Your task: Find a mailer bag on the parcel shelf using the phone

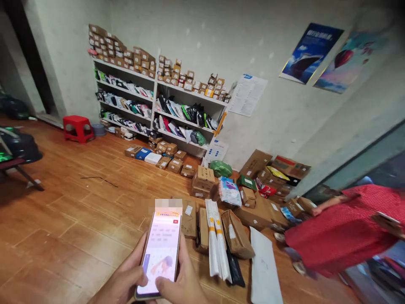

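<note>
Red plastic at the far left: stool [78, 126], on the wood-look floor [63, 219], with a grey basin [99, 129] close beside. Next, shelves [125, 70], well filled: small boxes [144, 60] stacked along the top, bags [190, 114] upright in rows below. Seemingly sorted and put away, to judge by the rows; impossible to tell whether complete. On the floor just in front, low boxes [174, 165] in a loose cluster, off the shelves.

Foreground, a little left of centre: phone [162, 249], held upright between left hand [128, 271] and right hand [182, 282]. Gripped by the left hand along one side, thumb at the lower left of the screen; gripped by the right along the other, thumb over the lower part. Neither hand free for a parcel. Done so far, as far as shows: phone raised, screen lit, page up with a bar and a red button near the top. Too blurred for reading any entry, so hard to judge how far along on the phone.

Farther right, untouched by either of these hands: carton stack [203, 179], two wrapped rolls [218, 245], carton [238, 234], flat white packet [265, 266]. Apparently left for later handling, if any. At the far right, co-worker [341, 230] in red, one arm extended toward more boxes [305, 206].
</note>
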`<act>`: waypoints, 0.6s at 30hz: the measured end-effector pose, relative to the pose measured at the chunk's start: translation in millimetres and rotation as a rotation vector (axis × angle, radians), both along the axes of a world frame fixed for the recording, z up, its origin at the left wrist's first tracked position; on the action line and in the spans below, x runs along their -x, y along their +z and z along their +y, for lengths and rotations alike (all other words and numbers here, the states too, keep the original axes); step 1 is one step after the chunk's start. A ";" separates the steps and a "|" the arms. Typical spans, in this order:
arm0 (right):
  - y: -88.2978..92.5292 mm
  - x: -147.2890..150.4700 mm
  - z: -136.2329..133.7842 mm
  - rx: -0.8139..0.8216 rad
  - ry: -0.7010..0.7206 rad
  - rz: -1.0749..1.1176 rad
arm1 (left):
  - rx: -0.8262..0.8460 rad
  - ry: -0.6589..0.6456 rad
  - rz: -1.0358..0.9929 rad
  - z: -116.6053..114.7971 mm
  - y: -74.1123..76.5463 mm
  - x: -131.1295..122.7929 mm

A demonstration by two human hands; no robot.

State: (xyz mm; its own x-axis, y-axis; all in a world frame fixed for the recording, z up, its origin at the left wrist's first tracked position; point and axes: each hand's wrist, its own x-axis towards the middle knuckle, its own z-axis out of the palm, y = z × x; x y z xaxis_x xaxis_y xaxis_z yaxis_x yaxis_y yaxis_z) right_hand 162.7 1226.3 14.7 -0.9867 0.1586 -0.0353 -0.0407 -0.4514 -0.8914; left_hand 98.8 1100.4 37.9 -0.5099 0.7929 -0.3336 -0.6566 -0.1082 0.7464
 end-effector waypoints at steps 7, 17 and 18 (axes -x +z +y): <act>-12.6 84.3 0.6 0.024 0.090 0.012 | -0.018 0.094 0.044 -9.1 -19.0 74.3; -32.3 280.7 -1.3 0.017 0.085 0.007 | 0.006 0.126 0.098 -11.0 -26.6 258.6; -32.2 300.0 -3.4 0.005 0.077 0.016 | 0.010 0.131 0.110 -11.7 -26.2 276.1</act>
